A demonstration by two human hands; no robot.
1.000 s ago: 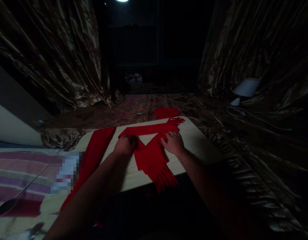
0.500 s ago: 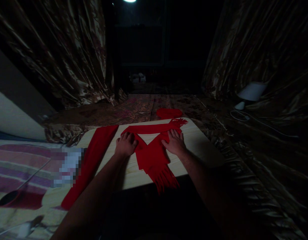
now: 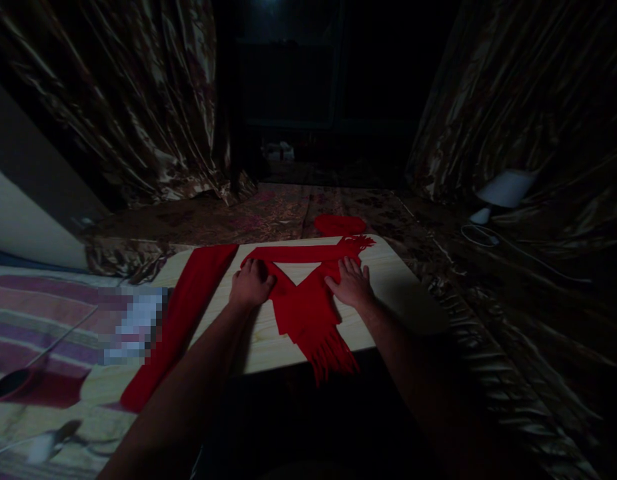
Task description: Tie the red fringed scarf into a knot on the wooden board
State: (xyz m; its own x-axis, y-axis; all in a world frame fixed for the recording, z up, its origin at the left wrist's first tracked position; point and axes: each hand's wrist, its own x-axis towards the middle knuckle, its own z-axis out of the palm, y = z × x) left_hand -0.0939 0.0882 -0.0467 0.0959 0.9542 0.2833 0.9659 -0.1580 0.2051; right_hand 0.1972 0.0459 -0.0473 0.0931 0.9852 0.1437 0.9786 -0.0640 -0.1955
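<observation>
A red fringed scarf point(image 3: 306, 308) lies on a pale wooden board point(image 3: 408, 300), its strip bent around a triangular gap with the two ends crossed below. My left hand point(image 3: 251, 283) rests on the scarf's left corner, thumb reaching inward; its fingertips are dim. On the right corner lies my right hand point(image 3: 350, 281), flat with its fingers spread. One fringed end hangs over the board's near edge, and another fringe shows at the far right corner. Left of my left arm is a long folded red cloth point(image 3: 188, 313).
Past the board's far edge lies a rounded red item point(image 3: 339, 225). A white lamp point(image 3: 507, 189) with a cable stands at right. On the striped cloth point(image 3: 43, 300) at left are a dark-red cylindrical object point(image 3: 43, 388) and a white plug-like item point(image 3: 42, 447). Curtains point(image 3: 158, 100) hang behind.
The view has tipped and shifted slightly, and the ceiling light's bright spot has left the top of the picture. Both hands stay at the same scarf corners, and the scarf keeps its shape.
</observation>
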